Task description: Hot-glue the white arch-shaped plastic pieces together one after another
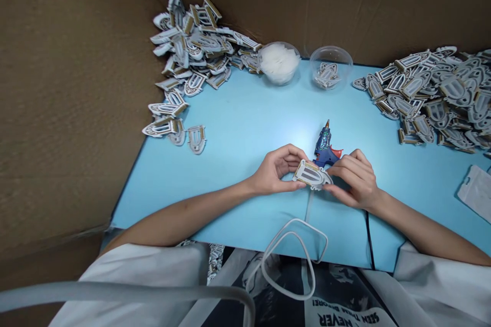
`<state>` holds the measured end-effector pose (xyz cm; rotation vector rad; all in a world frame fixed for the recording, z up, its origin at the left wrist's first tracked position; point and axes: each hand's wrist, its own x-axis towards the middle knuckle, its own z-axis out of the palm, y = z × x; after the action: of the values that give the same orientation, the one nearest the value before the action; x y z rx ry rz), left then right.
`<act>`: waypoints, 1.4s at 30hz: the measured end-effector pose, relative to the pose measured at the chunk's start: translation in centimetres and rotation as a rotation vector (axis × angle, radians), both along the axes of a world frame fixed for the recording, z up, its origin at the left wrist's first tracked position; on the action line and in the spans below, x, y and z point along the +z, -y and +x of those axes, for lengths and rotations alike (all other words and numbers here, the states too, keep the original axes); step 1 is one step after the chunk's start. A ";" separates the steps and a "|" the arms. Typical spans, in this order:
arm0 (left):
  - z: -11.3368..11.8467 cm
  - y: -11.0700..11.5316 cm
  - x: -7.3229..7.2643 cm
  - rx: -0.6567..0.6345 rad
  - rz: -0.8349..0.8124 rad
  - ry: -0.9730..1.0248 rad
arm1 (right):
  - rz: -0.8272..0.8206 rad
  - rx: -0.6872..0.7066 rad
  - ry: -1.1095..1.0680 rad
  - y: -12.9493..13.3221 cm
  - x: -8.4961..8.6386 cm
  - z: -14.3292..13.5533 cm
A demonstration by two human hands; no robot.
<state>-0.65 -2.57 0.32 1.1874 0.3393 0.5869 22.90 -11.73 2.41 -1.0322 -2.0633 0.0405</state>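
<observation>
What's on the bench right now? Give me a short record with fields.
left_hand: grip on the square end of an arched window-shaped piece, left hand
right_hand: grip at its arched tip, right hand
tool: blue glue gun lying just beyond the hands, nozzle away from the person
left_pile: similar arched pieces
right_pile: more arched pieces
left_tub: clear tub, whitish translucent pieces
right_tub: clear tub, few arched pieces
surface: light-blue tabletop

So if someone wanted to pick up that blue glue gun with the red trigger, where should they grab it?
Probably by the dark blue body of the glue gun, just behind the glittery barrel, coming from above. It lies with its copper-coloured nozzle pointing away from the person, and both hands crowd its near end, partly hiding the handle.
</observation>
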 end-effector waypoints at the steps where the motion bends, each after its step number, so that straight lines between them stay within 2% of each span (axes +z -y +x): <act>1: 0.0 0.3 -0.2 0.049 0.097 -0.005 | -0.014 0.006 -0.019 0.0 0.0 0.0; 3: -0.1 0.8 -0.5 0.135 0.250 -0.014 | -0.032 0.019 -0.052 -0.1 -0.1 0.1; 6: -0.1 1.1 -0.6 0.223 0.379 -0.030 | -0.048 0.025 -0.071 -0.2 -0.3 0.1; 15: -0.1 0.7 -0.7 0.310 0.503 -0.040 | -0.064 -0.016 -0.016 -0.2 -0.7 0.2; 20: -0.3 0.6 -0.8 0.324 0.456 -0.106 | -0.090 -0.015 0.005 -0.2 -0.9 0.3; 25: -0.4 0.9 -0.3 0.363 0.436 -0.222 | -0.104 -0.038 -0.045 -0.2 -1.1 0.1; 28: -0.3 0.9 0.1 0.341 0.362 -0.284 | -0.194 -0.052 -0.141 -0.2 -1.0 0.2; 30: 0.5 0.1 0.4 0.332 0.257 -0.290 | -0.304 -0.121 -0.292 -0.5 -1.1 0.8; 33: 3.7 -2.6 1.4 0.365 0.126 -0.309 | -0.446 -0.327 -0.647 -1.5 -1.3 2.5; 36: 10.3 -5.6 3.6 0.333 0.071 -0.344 | -0.485 -0.470 -0.880 -2.7 -1.8 4.2; 40: 20.9 -8.1 7.4 0.288 0.165 -0.251 | -0.478 -0.475 -0.919 -3.3 -2.3 5.0; 42: 24.5 -8.3 8.7 0.269 0.262 -0.187 | -0.476 -0.454 -0.917 -3.3 -2.4 4.9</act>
<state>23.89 5.74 9.03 1.4659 0.6009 0.7723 27.83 -8.48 0.02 -1.3996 -0.9776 0.6662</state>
